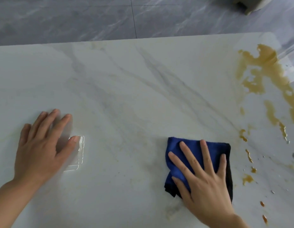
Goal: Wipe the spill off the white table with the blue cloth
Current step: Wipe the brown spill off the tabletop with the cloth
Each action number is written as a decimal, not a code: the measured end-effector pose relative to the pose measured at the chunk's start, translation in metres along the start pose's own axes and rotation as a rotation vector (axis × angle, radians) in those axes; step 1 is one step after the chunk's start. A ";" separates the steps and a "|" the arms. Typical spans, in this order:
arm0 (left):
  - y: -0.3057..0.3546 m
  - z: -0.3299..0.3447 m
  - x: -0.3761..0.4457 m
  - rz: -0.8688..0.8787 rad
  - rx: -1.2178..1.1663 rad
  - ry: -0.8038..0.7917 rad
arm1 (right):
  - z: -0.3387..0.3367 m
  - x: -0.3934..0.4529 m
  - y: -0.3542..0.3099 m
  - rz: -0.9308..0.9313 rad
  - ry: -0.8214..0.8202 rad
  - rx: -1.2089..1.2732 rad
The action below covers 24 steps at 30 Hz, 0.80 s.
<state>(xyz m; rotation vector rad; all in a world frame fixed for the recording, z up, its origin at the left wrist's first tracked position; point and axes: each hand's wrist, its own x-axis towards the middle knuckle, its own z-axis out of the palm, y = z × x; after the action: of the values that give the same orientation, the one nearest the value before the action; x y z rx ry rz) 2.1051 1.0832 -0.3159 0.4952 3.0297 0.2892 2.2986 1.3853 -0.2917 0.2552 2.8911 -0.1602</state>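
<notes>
White table (126, 96), blue cloth (189, 150) under flat right hand (207, 181)

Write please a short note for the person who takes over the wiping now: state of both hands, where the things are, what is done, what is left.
Right hand: flat, fingers spread, pressing the folded cloth on the table.
Left hand: open, fingers straight, resting on a small clear plastic piece at the table's left.
Spill: brownish-yellow, along the table's right side, with a trail of drops running toward the near edge. The cloth lies left of it, not touching.
Done: cloth is on the table, under the hand.
Left: nearly all of it; the whole visible spill is unwiped. Probably slide the cloth right.
</notes>
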 end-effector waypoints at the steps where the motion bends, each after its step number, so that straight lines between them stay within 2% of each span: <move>1: 0.000 0.000 0.000 -0.001 0.000 0.001 | -0.002 0.003 0.003 0.055 -0.007 0.003; 4: 0.001 -0.002 -0.001 -0.008 0.003 -0.003 | -0.007 0.009 0.010 0.162 -0.028 0.006; 9: 0.001 -0.005 -0.002 -0.009 0.007 -0.058 | -0.010 0.008 0.009 0.182 -0.060 -0.008; 13: 0.013 -0.012 0.002 0.038 -0.045 -0.026 | -0.010 0.008 0.006 0.203 -0.061 -0.011; 18: 0.088 -0.015 0.024 0.218 -0.138 0.051 | -0.009 0.009 0.009 0.186 -0.050 -0.011; 24: 0.186 0.005 0.065 0.241 -0.192 -0.009 | 0.000 0.008 0.014 0.146 0.019 0.010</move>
<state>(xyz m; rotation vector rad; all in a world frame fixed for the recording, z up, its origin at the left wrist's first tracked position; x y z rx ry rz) 2.1020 1.2782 -0.2862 0.8420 2.8915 0.5812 2.2939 1.4000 -0.2951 0.4698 2.8770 -0.1470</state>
